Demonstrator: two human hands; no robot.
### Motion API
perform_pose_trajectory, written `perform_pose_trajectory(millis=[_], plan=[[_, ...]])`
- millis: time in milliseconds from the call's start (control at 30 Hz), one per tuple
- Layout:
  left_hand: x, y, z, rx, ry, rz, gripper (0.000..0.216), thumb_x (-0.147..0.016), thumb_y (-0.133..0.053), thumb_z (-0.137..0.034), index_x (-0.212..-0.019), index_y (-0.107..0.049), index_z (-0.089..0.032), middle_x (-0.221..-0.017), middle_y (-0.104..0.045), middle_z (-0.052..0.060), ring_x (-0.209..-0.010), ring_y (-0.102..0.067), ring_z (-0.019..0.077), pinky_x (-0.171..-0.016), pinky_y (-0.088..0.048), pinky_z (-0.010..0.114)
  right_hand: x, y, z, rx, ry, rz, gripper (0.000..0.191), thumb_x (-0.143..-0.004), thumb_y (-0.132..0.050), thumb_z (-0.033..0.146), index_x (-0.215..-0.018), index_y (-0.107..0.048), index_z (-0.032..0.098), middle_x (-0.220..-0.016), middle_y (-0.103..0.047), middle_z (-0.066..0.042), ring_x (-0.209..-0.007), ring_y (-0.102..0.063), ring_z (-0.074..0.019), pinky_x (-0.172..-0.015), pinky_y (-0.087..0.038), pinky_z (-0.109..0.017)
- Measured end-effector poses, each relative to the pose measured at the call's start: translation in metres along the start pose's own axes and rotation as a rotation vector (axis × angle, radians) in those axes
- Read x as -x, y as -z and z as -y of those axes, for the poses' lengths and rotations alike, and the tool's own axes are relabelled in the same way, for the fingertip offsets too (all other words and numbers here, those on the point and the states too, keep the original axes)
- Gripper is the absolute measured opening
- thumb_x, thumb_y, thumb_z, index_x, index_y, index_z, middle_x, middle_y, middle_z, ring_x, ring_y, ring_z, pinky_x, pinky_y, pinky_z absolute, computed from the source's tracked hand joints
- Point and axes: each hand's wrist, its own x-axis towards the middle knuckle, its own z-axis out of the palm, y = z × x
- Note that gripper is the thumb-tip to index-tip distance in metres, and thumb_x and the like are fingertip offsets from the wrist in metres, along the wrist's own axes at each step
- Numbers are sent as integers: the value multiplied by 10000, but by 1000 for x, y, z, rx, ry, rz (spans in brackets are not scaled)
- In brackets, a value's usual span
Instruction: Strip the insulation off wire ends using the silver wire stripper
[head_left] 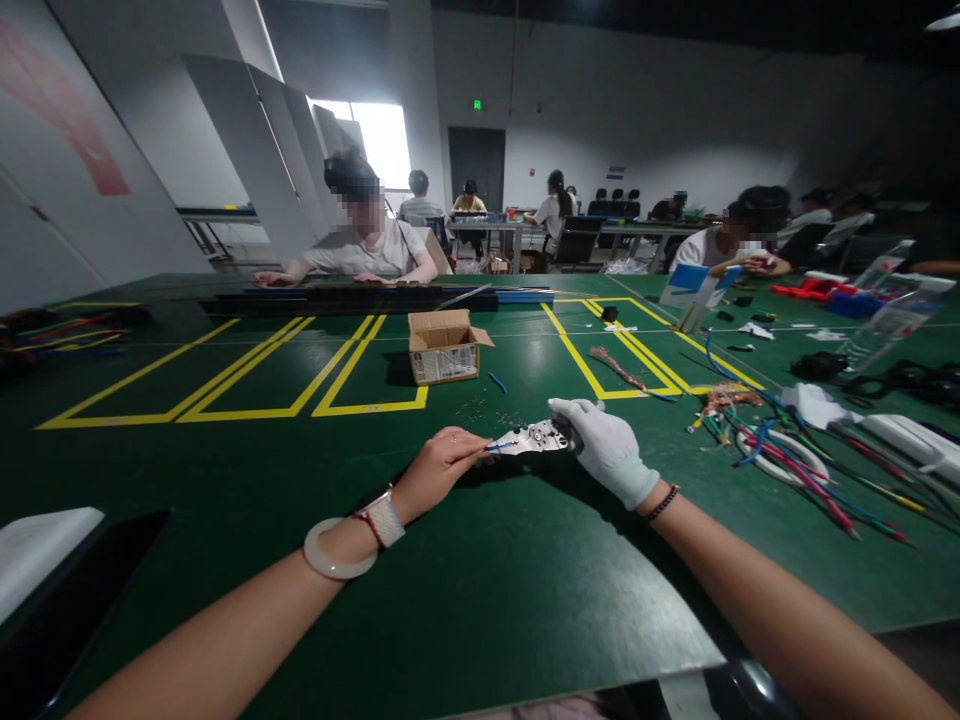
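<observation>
My right hand (606,445), in a white glove, grips the handles of a metal crimping or stripping tool (534,438) that lies low over the green table (480,560). My bare left hand (437,468) pinches a short blue wire (498,446) and holds its end at the tool's jaws. A pale bangle and a watch sit on my left wrist. Small wire scraps (491,410) lie on the table just beyond the tool.
An open cardboard box (444,346) stands behind the hands, inside yellow tape lines. A heap of coloured wires (780,445) lies at the right. A dark flat object (82,590) lies at the near left. Other people sit at the far table edge.
</observation>
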Motion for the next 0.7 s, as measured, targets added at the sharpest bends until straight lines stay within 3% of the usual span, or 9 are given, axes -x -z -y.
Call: perform_pose_trajectory(millis=[133,333,500,700], plan=[[-1,2,-4,-11,20,-7,233,-946,-509,-282,-978,-724,-198,-949,-746,68,-890,-668,200,-792,-533,372,1,1,1,14,-16,-4,434,-848,-445,122,-1256,-534,241,-1122,-640,-56,-860,-609,-170,-666,-440,-248],[-1,6,-11,-337,-32,-74,258,-957,-481,-247,-1124,-676,-228,-1014,-736,67,-955,-643,229,-878,-457,464,-1,4,8,101,-81,17,450,-851,-420,122,-1270,-530,246,-1108,-641,-66,-783,-605,-164,-580,-413,-239],[-1,4,-7,-456,-64,-56,225,-933,-499,-166,-1007,-711,-176,-1004,-740,93,-977,-659,243,-908,-449,494,-2,3,12,122,-89,45,560,-806,-421,93,-1340,-469,256,-1167,-621,-64,-799,-617,-166,-531,-418,-228],[-1,2,-6,-459,-65,-42,222,-938,-493,-164,-1009,-702,-187,-1016,-741,84,-1002,-668,232,-923,-450,494,-8,11,5,91,-51,-83,710,-759,-444,68,-1439,-332,238,-1429,-452,-63,-1025,-600,-215,-724,-517,-290]])
